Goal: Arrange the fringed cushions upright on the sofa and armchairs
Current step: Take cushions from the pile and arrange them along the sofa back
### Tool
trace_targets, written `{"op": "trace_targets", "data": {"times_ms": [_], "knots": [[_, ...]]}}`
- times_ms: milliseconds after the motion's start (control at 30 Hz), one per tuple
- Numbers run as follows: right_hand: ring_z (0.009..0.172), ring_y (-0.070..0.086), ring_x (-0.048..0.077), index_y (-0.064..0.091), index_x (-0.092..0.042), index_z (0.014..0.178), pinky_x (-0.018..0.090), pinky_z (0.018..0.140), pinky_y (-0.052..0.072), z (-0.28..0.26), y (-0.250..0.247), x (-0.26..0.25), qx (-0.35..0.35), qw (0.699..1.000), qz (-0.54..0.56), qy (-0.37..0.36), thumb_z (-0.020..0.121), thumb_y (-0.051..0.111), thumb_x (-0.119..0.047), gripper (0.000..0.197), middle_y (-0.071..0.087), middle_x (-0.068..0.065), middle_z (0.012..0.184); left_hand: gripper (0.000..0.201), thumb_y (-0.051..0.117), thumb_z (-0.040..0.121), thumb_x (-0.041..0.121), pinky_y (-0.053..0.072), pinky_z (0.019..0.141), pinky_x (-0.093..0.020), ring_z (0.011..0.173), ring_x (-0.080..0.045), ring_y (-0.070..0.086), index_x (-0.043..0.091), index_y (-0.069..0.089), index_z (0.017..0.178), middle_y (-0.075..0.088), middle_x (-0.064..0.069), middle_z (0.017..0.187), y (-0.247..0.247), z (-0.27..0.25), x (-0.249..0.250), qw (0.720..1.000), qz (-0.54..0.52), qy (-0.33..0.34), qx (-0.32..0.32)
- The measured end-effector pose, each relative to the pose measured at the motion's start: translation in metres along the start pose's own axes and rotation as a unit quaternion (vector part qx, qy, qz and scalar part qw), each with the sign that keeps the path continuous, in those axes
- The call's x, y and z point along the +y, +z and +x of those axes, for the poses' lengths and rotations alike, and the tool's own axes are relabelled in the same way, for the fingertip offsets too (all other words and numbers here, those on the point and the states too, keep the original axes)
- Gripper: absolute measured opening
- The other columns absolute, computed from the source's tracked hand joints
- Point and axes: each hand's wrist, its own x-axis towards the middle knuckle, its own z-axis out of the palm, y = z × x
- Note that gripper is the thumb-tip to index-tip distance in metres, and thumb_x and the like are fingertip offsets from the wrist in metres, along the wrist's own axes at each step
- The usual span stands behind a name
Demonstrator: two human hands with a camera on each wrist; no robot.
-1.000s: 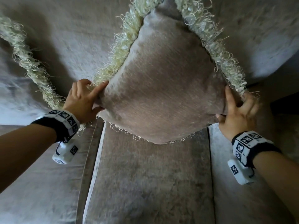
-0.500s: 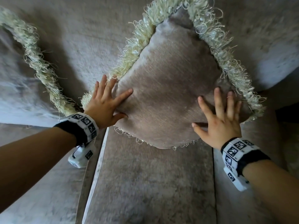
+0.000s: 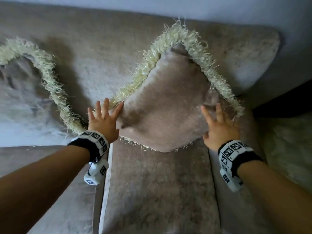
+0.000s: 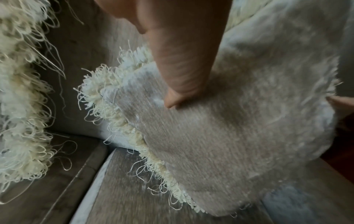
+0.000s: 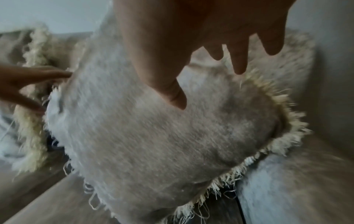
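Observation:
A taupe fringed cushion (image 3: 166, 105) with cream fringe stands on one corner against the sofa back (image 3: 94, 53), leaning slightly. My left hand (image 3: 103, 119) lies flat with fingers spread on the cushion's left edge; the left wrist view shows its thumb (image 4: 184, 72) touching the fabric (image 4: 239, 121). My right hand (image 3: 219, 124) is open with straight fingers at the cushion's right side; in the right wrist view its fingers (image 5: 239, 60) hover close to the cushion (image 5: 153, 128). A second fringed cushion (image 3: 25, 85) leans on the sofa back at the left.
Sofa seat cushions (image 3: 158, 191) spread below the cushion, with seams left and right of the middle one. A pale wall (image 3: 168, 4) runs above the sofa back. A dark gap (image 3: 283, 102) opens at the right beside the sofa arm (image 3: 290, 149).
Both hands went from gripping the cushion's lower corners to lying flat with spread fingers. The view pulled back, showing the sofa's top edge and more of the left cushion.

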Motion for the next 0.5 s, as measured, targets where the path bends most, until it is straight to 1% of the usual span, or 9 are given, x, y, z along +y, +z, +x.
{"op": "trace_targets", "data": {"times_ms": [67, 133, 200, 267, 333, 367, 433, 500], "knots": [[0.145, 0.018, 0.038, -0.007, -0.042, 0.151, 0.058, 0.114, 0.025, -0.026, -0.020, -0.001, -0.005, 0.999, 0.033, 0.030, 0.084, 0.061, -0.041, 0.096, -0.001, 0.012, 0.163, 0.111, 0.057, 0.082, 0.058, 0.006, 0.116, -0.062, 0.147, -0.040, -0.005, 0.040, -0.036, 0.140, -0.015, -0.015, 0.160, -0.022, -0.018, -0.008, 1.000, 0.009, 0.009, -0.005], [0.141, 0.027, 0.038, -0.001, -0.040, 0.152, 0.054, 0.110, 0.032, -0.050, -0.042, -0.001, -0.010, 0.997, 0.063, 0.047, 0.085, 0.059, -0.039, 0.090, 0.013, 0.014, 0.160, 0.109, 0.057, 0.083, 0.058, 0.009, 0.117, -0.060, 0.148, -0.039, 0.000, 0.040, -0.034, 0.141, -0.009, -0.013, 0.161, -0.043, -0.037, -0.019, 1.000, 0.010, 0.024, -0.009], [0.140, 0.030, 0.037, 0.001, -0.039, 0.152, 0.052, 0.108, 0.035, -0.076, -0.063, 0.000, -0.035, 0.993, 0.095, 0.058, 0.085, 0.058, -0.035, 0.089, 0.015, 0.013, 0.160, 0.107, 0.059, 0.082, 0.056, 0.017, 0.117, -0.056, 0.145, -0.038, 0.013, 0.042, -0.026, 0.145, 0.005, -0.013, 0.160, -0.067, -0.055, -0.029, 0.999, -0.010, 0.041, -0.010], [0.140, 0.032, 0.035, 0.006, -0.036, 0.154, 0.050, 0.107, 0.039, -0.099, -0.085, 0.000, -0.037, 0.988, 0.137, 0.065, 0.085, 0.058, -0.031, 0.086, 0.015, 0.009, 0.161, 0.104, 0.063, 0.080, 0.053, 0.030, 0.113, -0.051, 0.137, -0.036, 0.027, 0.040, -0.013, 0.150, 0.022, -0.012, 0.153, -0.095, -0.069, -0.038, 0.998, -0.038, 0.050, 0.006], [0.138, 0.035, 0.035, 0.013, -0.032, 0.154, 0.047, 0.108, 0.039, -0.122, -0.107, -0.001, -0.026, 0.983, 0.167, 0.074, 0.086, 0.058, -0.029, 0.082, 0.019, 0.009, 0.161, 0.100, 0.066, 0.079, 0.048, 0.039, 0.105, -0.048, 0.128, -0.035, 0.037, 0.037, 0.000, 0.153, 0.033, -0.011, 0.146, -0.122, -0.082, -0.046, 0.996, -0.066, 0.058, 0.020], [0.138, 0.035, 0.035, 0.016, -0.030, 0.154, 0.046, 0.109, 0.037, -0.133, -0.118, -0.002, -0.021, 0.981, 0.173, 0.080, 0.086, 0.058, -0.028, 0.080, 0.020, 0.008, 0.160, 0.097, 0.066, 0.079, 0.046, 0.041, 0.103, -0.047, 0.125, -0.035, 0.040, 0.036, 0.004, 0.153, 0.036, -0.010, 0.143, -0.133, -0.088, -0.049, 0.995, -0.075, 0.064, 0.027], [0.139, 0.032, 0.034, 0.018, -0.028, 0.154, 0.045, 0.111, 0.033, -0.151, -0.138, -0.003, -0.010, 0.978, 0.186, 0.089, 0.088, 0.058, -0.026, 0.078, 0.021, 0.008, 0.159, 0.093, 0.064, 0.081, 0.046, 0.042, 0.102, -0.047, 0.122, -0.034, 0.042, 0.035, 0.006, 0.153, 0.038, -0.009, 0.141, -0.154, -0.097, -0.054, 0.994, -0.068, 0.079, 0.045], [0.140, 0.032, 0.033, 0.020, -0.027, 0.154, 0.048, 0.112, 0.033, -0.167, -0.153, -0.002, 0.007, 0.975, 0.203, 0.086, 0.087, 0.058, -0.027, 0.077, 0.024, 0.007, 0.158, 0.089, 0.060, 0.083, 0.048, 0.040, 0.104, -0.047, 0.123, -0.032, 0.043, 0.035, 0.006, 0.153, 0.038, -0.008, 0.142, -0.169, -0.107, -0.057, 0.992, -0.053, 0.096, 0.055]]}}
